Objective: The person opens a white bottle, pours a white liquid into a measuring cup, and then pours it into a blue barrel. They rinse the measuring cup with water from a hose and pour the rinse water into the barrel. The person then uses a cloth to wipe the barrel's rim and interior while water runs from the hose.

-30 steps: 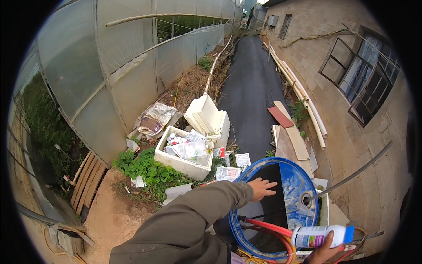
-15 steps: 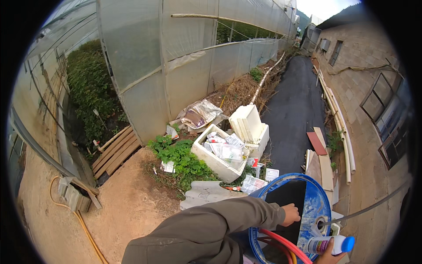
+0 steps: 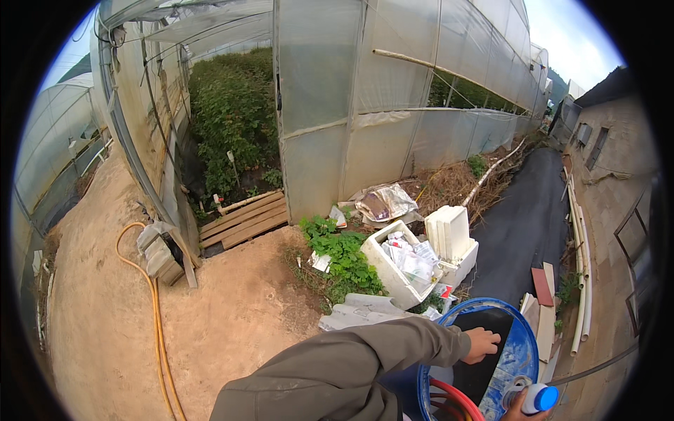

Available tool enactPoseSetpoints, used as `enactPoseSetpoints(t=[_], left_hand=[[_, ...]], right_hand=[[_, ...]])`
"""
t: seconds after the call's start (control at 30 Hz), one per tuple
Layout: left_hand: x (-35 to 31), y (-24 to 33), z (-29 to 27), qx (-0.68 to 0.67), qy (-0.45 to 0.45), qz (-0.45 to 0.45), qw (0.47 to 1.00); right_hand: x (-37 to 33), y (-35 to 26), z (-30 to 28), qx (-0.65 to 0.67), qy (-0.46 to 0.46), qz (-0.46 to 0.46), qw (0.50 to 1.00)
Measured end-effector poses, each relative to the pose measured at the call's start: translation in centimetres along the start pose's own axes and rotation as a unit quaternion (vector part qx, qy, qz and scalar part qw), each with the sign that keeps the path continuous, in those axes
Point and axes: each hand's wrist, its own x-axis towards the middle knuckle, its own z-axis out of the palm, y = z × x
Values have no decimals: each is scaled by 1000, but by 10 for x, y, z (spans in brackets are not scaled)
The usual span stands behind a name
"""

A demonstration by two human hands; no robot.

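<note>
White plastic bottle (image 3: 538, 396) in the right hand (image 3: 521, 409), fingers wrapped round it, at the near right of the blue barrel (image 3: 531, 335): best held firmly. Whether the left hand's (image 3: 482, 346) bent fingers pinch anything, I can't tell.

The bottle (image 3: 531, 394) and its blue cap (image 3: 545, 398) look like smooth plastic, while the blue drum (image 3: 521, 354) is plastic with a smeared surface. The sleeve (image 3: 344, 354) is matt cloth, the red hoses (image 3: 460, 395) glossy, the slats (image 3: 246, 221) rough wood, the greenhouse wall (image 3: 316, 70) hazy plastic film.
</note>
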Motion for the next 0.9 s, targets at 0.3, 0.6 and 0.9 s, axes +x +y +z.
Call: enactPoseSetpoints(t=[0.3, 0.6, 0.9], left_hand=[[-43, 4, -17, -128, 105, -114, 980], [-15, 33, -26, -233, 21, 26, 972], [-23, 42, -4, -49, -46, -16, 998]], right_hand=[[-3, 13, 14, -196, 30, -313, 929], [-20, 37, 63, 78, 20, 63, 995], [-50, 15, 32, -4, -151, 152, 977]])
